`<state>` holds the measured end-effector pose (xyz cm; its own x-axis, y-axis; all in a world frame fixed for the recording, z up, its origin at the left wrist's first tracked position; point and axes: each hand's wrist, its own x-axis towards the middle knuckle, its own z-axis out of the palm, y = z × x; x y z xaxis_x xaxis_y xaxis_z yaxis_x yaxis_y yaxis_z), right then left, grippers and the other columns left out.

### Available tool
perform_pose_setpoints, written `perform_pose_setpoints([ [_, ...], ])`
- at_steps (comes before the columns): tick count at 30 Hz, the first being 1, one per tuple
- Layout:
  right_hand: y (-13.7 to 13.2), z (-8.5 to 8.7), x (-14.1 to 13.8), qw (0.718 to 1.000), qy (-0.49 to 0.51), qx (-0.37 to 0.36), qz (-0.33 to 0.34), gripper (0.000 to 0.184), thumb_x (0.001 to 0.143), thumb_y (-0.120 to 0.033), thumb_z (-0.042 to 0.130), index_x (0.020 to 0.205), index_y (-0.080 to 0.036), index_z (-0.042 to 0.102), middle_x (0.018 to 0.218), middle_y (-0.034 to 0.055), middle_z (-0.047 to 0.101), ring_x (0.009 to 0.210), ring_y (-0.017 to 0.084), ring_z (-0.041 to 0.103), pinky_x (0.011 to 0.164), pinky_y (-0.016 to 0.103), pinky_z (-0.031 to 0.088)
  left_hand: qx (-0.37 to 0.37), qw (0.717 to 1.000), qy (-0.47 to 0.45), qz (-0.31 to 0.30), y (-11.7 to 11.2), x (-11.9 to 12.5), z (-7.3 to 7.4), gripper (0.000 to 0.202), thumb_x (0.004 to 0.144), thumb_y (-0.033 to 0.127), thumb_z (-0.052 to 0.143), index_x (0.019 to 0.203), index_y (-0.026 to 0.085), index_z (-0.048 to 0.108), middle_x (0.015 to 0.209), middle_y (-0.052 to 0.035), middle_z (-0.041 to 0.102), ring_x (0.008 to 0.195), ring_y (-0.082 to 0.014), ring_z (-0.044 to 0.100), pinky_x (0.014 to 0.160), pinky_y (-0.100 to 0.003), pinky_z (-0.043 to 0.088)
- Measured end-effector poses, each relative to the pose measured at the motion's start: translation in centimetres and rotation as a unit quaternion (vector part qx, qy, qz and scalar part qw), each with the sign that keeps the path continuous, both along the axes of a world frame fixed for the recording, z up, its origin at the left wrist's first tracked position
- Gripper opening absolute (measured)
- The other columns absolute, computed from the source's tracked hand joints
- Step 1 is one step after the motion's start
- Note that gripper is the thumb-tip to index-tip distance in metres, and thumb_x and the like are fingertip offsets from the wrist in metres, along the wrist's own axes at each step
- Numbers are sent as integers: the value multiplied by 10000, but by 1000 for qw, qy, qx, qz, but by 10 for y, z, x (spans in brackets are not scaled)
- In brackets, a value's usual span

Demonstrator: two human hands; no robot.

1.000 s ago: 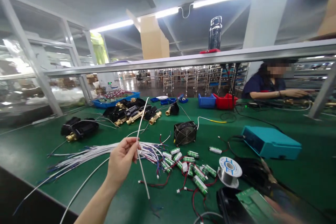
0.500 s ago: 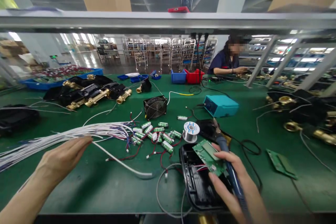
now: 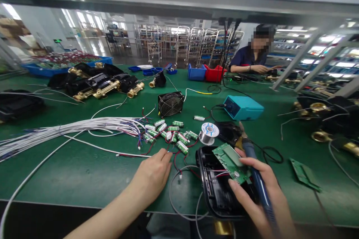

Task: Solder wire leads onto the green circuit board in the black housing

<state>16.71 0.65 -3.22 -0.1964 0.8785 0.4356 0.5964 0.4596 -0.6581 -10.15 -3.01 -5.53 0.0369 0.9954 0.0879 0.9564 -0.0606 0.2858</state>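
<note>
My left hand [image 3: 153, 171] is closed in a pinch at the end of a white cable [image 3: 108, 148], beside a pile of small green-and-white batteries [image 3: 182, 147] with red and black leads. The fingertips partly hide the cable's end. In my right hand [image 3: 262, 186] is a soldering iron [image 3: 259, 185], its tip pointing away from me. The same hand's thumb and fingers grip a green circuit board [image 3: 231, 164] with a small display. Wires run from the board into an open black housing [image 3: 209, 198] beneath it. A solder spool [image 3: 209, 133] stands just behind the housing.
A bundle of white cables [image 3: 70, 127] lies at left. Behind stand a small fan [image 3: 170, 104] and a teal soldering station [image 3: 243, 107]. Brass-fitted black units [image 3: 103, 86] sit back left, others at right. Another circuit board [image 3: 304, 175] lies right. A co-worker [image 3: 249, 59] sits across.
My left hand has moved right and toward the middle, to the cable's end by the batteries. My right hand still holds the iron and board. The view has tilted down.
</note>
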Motion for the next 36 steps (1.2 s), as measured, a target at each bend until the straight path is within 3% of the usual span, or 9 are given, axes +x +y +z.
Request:
perform_pose_setpoints([
  [6,-18,2,-14,991,84,-46,-92,470,824,-495,641,1197,-246,501,1353,116,580,1216,305,584,1007,430,468,1,998,-2,67,38,3,-11,206,903,181,454,970,159,648,1001,-139,673,827,-273,691,669,-351,531],
  [10,-25,4,-23,980,143,-64,-121,414,836,-466,641,1168,-252,517,1284,95,617,1147,274,617,969,397,486,21,996,-45,70,36,-3,-12,231,908,202,402,852,180,624,898,-120,694,762,-287,688,648,-380,505],
  [13,-23,2,-21,983,140,-45,-108,327,849,-421,635,1113,-250,545,1218,80,646,1099,254,637,941,370,502,44,991,-114,49,33,-4,-1,233,917,296,397,854,211,605,744,-51,684,653,-228,656,627,-341,497],
  [15,-17,-1,-16,989,120,-19,-89,296,848,-384,641,1100,-255,552,1192,69,659,1073,246,653,931,358,514,43,968,-245,30,34,0,13,251,898,395,430,830,223,599,624,-8,640,525,-182,598,528,-292,471],
  [19,2,-3,-4,996,86,3,8,288,856,-311,631,1122,-264,529,1203,66,670,1090,226,667,919,305,529,-34,851,-523,17,46,15,42,281,743,482,627,755,203,590,606,-12,648,362,-114,489,325,-211,338],
  [25,21,13,-2,990,36,-38,128,269,833,-254,621,1091,-259,547,1171,47,667,1048,192,672,853,243,534,-100,744,-660,-25,70,29,50,389,664,492,775,708,158,582,598,-25,671,314,-42,401,313,-148,235],
  [29,24,19,0,990,-8,-14,143,301,861,-262,623,1152,-277,550,1199,39,650,1090,187,651,907,254,514,-126,716,-685,-48,72,27,42,438,670,521,796,686,140,581,556,-9,646,348,-24,351,350,-145,230],
  [32,30,26,-4,991,-40,55,119,269,914,-224,574,1172,-298,562,1248,39,620,1149,177,615,960,267,489,-153,714,-681,-60,69,25,39,448,684,534,792,681,137,584,519,14,605,371,-22,311,370,-152,188],
  [36,38,43,-27,978,-66,134,145,217,940,-162,537,1116,-270,606,1133,62,613,1043,179,628,876,289,523,-158,714,-677,-80,63,23,41,458,701,554,779,697,133,597,518,26,568,440,-38,357,430,-158,204],
])
